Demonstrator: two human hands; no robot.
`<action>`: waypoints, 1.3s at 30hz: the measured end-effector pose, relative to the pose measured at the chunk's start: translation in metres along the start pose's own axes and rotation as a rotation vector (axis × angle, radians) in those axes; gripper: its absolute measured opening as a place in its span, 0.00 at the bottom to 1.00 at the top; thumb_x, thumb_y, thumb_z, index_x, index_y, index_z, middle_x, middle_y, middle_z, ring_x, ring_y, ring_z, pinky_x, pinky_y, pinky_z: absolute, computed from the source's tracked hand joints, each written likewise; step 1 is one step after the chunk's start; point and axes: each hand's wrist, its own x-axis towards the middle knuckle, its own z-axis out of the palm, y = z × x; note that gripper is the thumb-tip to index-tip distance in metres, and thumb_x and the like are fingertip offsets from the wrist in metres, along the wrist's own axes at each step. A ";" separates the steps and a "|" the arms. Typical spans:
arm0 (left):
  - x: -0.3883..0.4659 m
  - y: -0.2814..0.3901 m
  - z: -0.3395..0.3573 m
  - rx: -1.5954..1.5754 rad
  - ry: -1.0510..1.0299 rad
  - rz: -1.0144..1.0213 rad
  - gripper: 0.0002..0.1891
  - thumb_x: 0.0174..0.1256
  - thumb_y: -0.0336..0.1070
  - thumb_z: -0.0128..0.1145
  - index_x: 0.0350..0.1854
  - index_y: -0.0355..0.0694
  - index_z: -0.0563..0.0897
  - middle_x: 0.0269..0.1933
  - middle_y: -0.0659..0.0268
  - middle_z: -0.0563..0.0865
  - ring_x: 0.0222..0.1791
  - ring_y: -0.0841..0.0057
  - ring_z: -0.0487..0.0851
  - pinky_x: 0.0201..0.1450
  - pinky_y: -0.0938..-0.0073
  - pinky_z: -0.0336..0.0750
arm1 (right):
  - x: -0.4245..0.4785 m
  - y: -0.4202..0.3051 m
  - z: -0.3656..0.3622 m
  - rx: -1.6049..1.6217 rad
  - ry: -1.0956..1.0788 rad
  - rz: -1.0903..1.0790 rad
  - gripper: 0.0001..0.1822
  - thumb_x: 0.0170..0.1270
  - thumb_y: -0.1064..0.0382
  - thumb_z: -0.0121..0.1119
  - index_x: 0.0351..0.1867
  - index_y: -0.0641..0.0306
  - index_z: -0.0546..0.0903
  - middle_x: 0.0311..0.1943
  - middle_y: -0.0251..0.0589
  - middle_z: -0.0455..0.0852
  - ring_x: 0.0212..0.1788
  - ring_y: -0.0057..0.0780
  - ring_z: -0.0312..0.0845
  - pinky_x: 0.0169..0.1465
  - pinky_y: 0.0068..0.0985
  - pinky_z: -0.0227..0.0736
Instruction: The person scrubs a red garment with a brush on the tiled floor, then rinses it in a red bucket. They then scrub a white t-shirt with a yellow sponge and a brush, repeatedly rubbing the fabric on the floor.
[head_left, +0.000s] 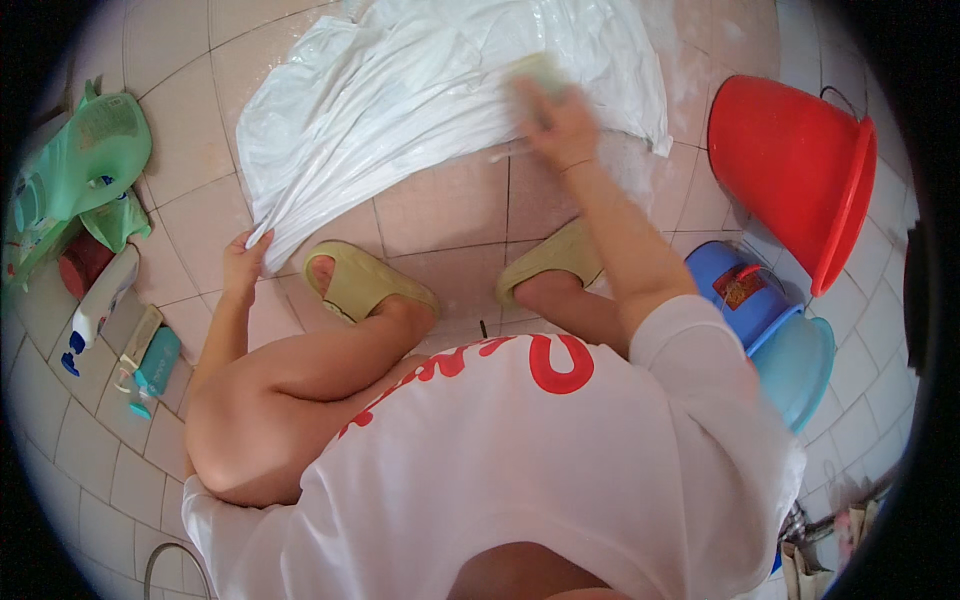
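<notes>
A wet white cloth (390, 112) lies spread on the tiled floor in front of my feet. My left hand (246, 259) pinches its near left corner, and folds run tight from there across the fabric. Over the right part of the cloth, my right hand (559, 124) grips a blurred scrubbing brush (540, 71), yellowish-green in colour. Motion blur hides the brush's exact shape and whether it touches the fabric.
Yellow-green slippers (367, 277) are on my feet, just short of the cloth. On the right stand a red bucket (780, 180), a blue bucket (731, 289) and a light-blue basin (795, 367). Green detergent containers (105, 150), a white bottle (105, 289) and a teal bottle (157, 360) line the left.
</notes>
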 end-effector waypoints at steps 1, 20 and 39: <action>0.002 -0.005 0.003 0.002 0.008 -0.006 0.13 0.60 0.41 0.67 0.41 0.37 0.85 0.30 0.74 0.83 0.27 0.88 0.74 0.30 0.84 0.67 | 0.003 0.031 -0.013 -0.029 -0.021 0.269 0.31 0.55 0.44 0.61 0.65 0.26 0.71 0.46 0.53 0.79 0.45 0.51 0.78 0.47 0.43 0.76; -0.019 -0.010 0.012 -0.256 -0.198 -0.014 0.15 0.59 0.30 0.66 0.49 0.37 0.81 0.38 0.73 0.84 0.35 0.86 0.78 0.38 0.85 0.71 | 0.069 0.071 -0.042 -0.018 0.061 0.507 0.41 0.47 0.44 0.64 0.67 0.47 0.67 0.44 0.56 0.81 0.50 0.47 0.79 0.54 0.39 0.73; -0.023 0.002 0.013 -0.223 -0.387 0.008 0.08 0.64 0.40 0.63 0.27 0.47 0.79 0.28 0.81 0.78 0.28 0.91 0.70 0.33 0.84 0.63 | 0.005 -0.029 -0.056 0.220 -0.311 -0.488 0.33 0.41 0.55 0.72 0.50 0.65 0.72 0.44 0.50 0.76 0.50 0.52 0.72 0.55 0.42 0.67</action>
